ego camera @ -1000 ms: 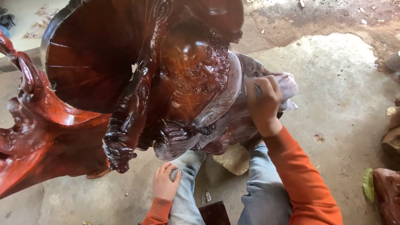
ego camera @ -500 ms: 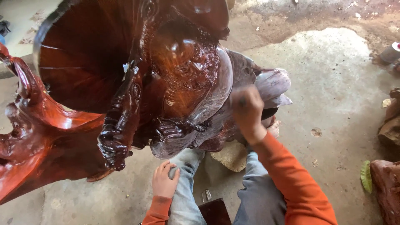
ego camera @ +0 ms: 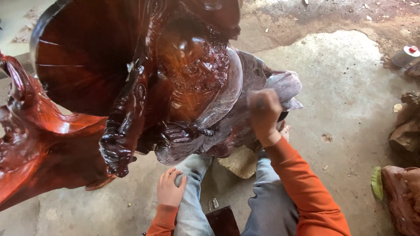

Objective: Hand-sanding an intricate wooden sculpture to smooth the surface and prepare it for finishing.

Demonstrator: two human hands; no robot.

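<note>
A large carved wooden statue (ego camera: 144, 83) with a glossy dark red finish fills the left and centre of the view. Its lower right flank (ego camera: 280, 85) looks dull and greyish. My right hand (ego camera: 264, 114) is closed around a thin dark tool, blurred, and presses against that dull flank. My left hand (ego camera: 169, 188) rests flat with fingers apart on my left knee in blue jeans (ego camera: 192, 205). Both arms wear orange sleeves. A bare foot (ego camera: 285, 131) shows just beyond my right hand.
A flat stone (ego camera: 239, 162) lies under the statue between my legs. A dark wooden block (ego camera: 224, 220) and a small metal piece (ego camera: 213, 203) sit on the concrete floor. At right are a grey can with red cap (ego camera: 404, 55), rough wood pieces (ego camera: 404, 131) and a green item (ego camera: 376, 183).
My right hand has moved down and left along the statue's dull flank, then slightly back. The left hand stayed on the knee. The view shifted a little.
</note>
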